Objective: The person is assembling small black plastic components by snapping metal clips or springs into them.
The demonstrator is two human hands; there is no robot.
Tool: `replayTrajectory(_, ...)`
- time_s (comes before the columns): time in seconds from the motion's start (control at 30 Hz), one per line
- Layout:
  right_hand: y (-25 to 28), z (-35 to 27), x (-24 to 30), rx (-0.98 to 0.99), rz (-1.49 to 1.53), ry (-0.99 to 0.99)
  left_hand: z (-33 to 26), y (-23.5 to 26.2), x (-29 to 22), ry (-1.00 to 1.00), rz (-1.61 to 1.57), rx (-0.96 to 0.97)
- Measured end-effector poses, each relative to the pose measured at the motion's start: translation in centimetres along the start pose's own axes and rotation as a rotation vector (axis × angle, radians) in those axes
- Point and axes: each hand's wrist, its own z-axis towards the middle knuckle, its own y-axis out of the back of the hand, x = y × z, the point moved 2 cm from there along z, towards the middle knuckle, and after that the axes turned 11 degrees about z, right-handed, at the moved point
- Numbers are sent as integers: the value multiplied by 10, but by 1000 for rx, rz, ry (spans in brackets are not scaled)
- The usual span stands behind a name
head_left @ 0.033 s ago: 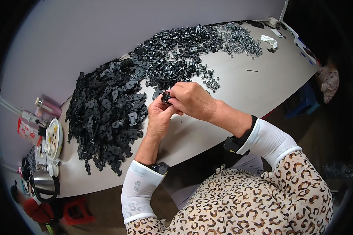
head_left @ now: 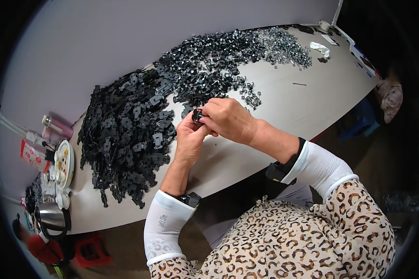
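A kettle and white plate sit at the tabletop's left end, beside a big heap of black parts. Above the tabletop's near edge, the left hand and right hand meet, both grips clamped on one small black part. Its long axis and heading cannot be told. Shiny metal pieces lie far right.
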Motion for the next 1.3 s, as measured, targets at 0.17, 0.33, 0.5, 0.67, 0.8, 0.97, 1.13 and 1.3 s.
replayTrajectory(0.17,0,0,-1,-63,-32,25,0,-5,-6,7,-139,-23)
replayTrajectory(0.33,11,9,5,-33,-13,136,1,8,-5,64,-306,54)
replayTrajectory(0.5,20,-10,-21,-63,466,-483,1,5,-7,124,-181,16)
replayTrajectory(0.67,14,-23,-17,13,699,-756,3,3,-4,74,46,21)
replayTrajectory(0.8,31,-44,-16,640,959,-843,7,28,-9,38,134,-219)
replayTrajectory(0.97,38,-48,-53,344,339,-711,10,38,-2,104,426,-348)
replayTrajectory(1.13,28,-37,-75,170,-93,-455,10,39,-6,-226,924,-460)
replayTrajectory(1.3,18,-19,-75,379,-242,-225,8,49,-19,-309,1559,-450)
